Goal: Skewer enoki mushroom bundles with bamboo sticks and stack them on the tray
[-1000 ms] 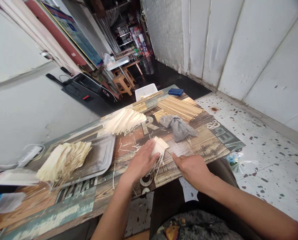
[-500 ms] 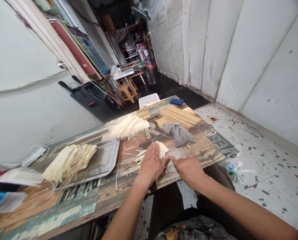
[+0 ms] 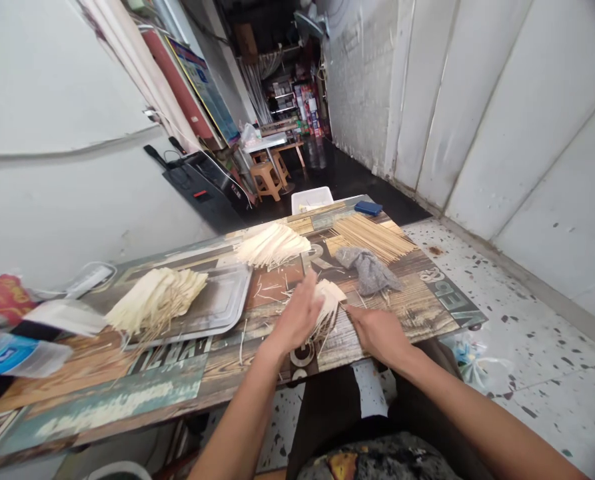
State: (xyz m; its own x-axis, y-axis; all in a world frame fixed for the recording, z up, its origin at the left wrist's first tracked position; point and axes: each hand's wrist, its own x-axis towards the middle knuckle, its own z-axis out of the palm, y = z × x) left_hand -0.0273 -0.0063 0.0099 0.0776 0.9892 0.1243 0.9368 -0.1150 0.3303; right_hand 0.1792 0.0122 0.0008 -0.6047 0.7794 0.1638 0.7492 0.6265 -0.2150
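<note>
On the patterned table a pale sheet [image 3: 328, 293], its near end split into thin strips, lies between my hands. My left hand [image 3: 300, 310] is at its left side, fingers stretched out and turned on edge, holding nothing. On the right, my right hand [image 3: 380, 330] is closed, with its index finger pointing at the sheet's right edge. What it grips, if anything, is too small to make out. Farther back lies a pile of similar fringed sheets [image 3: 273, 245]. A second pile [image 3: 154, 300] rests partly on the grey tray [image 3: 234, 293].
Thin wooden sticks [image 3: 377, 239], a grey cloth [image 3: 372, 272] and a blue box [image 3: 368, 208] lie at the table's far right. Loose strips are scattered mid-table. A plastic bottle [image 3: 24, 357] lies at the left. Beyond the table's far edge is a white bin [image 3: 312, 199].
My left hand has come off the sheet and turned on edge, uncovering the strips. The right hand stays beside the sheet's edge. The whole view has shifted slightly.
</note>
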